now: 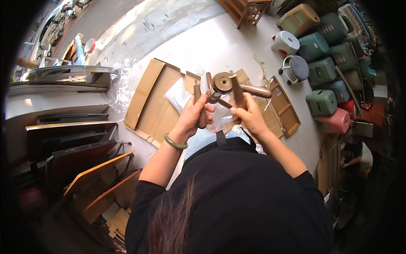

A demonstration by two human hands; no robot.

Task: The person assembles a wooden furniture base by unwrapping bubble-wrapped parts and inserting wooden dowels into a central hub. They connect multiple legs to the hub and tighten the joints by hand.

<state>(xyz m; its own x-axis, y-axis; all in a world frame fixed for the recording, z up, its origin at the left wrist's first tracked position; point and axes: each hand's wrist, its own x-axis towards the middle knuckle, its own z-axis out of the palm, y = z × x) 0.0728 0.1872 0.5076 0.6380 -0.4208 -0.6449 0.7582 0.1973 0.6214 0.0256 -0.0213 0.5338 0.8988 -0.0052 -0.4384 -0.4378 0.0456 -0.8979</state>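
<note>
My left hand [193,115] is closed round a tapered brown wooden leg [196,94], which stands up out of my grip and shows again below it. In my right hand [251,115] is a similar brown wooden leg [237,90], also pointing away from me. Between and just beyond the hands is a round brown piece [223,81] with a small hole at its centre. Dark brown arms spread from beneath it; a thick glossy one [256,90] reaches to the right. Whether either held leg touches this piece I cannot tell.
Flattened cardboard [149,99] and clear plastic wrap [121,84] lie on the floor ahead. A wooden frame panel [286,106] is right of them. Stacked plastic stools [321,70] and a round wheeled stool [296,68] stand right; folded tables [80,154] lean left. Another person [360,158] is far right.
</note>
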